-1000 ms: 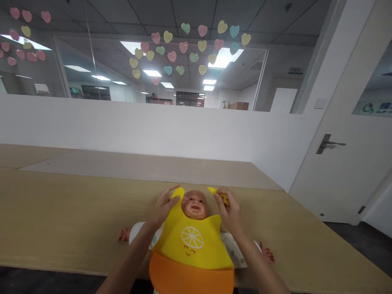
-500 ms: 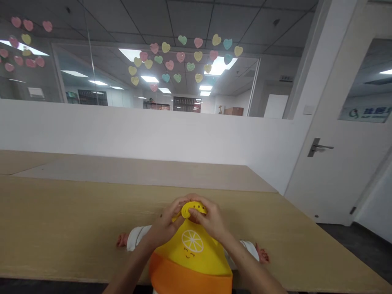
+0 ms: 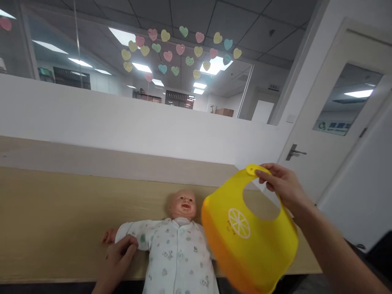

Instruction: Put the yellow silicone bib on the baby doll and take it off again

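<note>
A yellow silicone bib [image 3: 260, 245] with a white citrus slice print and an orange lower part hangs tilted in the air at the right. My right hand [image 3: 280, 181] pinches its neck strap near the holed end, and the neck opening forms a loop. On the table a baby doll [image 3: 179, 249] in a white patterned outfit lies on its back, its neck uncovered. My left hand [image 3: 118, 259] is beside the doll's sleeve at the left, fingers loosely curled with a gap to the thumb, holding nothing visible. The bib hides the doll's other arm.
The wooden table [image 3: 55, 212] runs along a white half wall [image 3: 122, 126] topped by glass with heart-shaped notes. A white door [image 3: 309, 163] with a metal handle stands at the right. Something dark [image 3: 381, 253] is at the lower right edge.
The bib has come off the doll and moved right and up in my right hand. My left hand has let go of the strap and moved down left. The view has tilted.
</note>
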A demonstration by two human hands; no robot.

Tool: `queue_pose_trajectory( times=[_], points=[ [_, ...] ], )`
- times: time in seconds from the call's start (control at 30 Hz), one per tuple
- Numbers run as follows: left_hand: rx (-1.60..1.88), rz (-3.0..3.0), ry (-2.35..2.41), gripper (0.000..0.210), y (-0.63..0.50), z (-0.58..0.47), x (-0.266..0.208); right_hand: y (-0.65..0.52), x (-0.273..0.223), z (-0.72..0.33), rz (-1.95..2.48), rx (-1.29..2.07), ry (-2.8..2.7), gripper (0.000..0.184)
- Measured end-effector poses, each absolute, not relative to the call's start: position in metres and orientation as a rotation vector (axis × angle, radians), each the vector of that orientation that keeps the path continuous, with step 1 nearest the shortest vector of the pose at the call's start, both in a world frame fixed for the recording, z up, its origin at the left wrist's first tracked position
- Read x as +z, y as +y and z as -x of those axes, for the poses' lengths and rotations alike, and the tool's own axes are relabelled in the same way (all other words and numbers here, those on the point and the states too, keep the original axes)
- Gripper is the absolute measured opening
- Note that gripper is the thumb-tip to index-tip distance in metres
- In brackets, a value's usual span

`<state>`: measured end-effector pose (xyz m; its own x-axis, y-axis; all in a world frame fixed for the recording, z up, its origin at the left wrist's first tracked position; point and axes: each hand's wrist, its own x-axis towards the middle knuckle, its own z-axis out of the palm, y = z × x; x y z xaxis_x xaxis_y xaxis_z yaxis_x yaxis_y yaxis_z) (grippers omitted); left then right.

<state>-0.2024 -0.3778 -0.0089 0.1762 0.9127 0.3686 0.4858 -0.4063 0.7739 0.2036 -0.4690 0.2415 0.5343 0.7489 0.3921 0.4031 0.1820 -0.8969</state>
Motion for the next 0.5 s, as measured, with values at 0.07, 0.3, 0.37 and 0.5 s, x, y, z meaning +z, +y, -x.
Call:
queue_pose_trajectory(
  times=[0.07,0.3,0.37,0.5],
  points=[
    [0.998,-2.072,1.315,0.025,-0.379,0.199,-0.009,-0.476,0.259,-0.211,1.454,0.259,-1.029,0.04],
    [0.857,-2.204,1.397,0.019,-0.381,0.195,-0.008,-0.446,0.269,-0.227,1.597,0.167,-0.946,0.016],
    [0.867,-2.206,1.408,0.019,-0.383,0.195,-0.01,-0.43,0.264,-0.238,1.6,0.149,-0.883,0.013],
    [0.841,-2.182,1.414,0.018,-0.384,0.194,-0.007,-0.413,0.252,-0.271,1.557,0.124,-0.721,0.014]
  ],
)
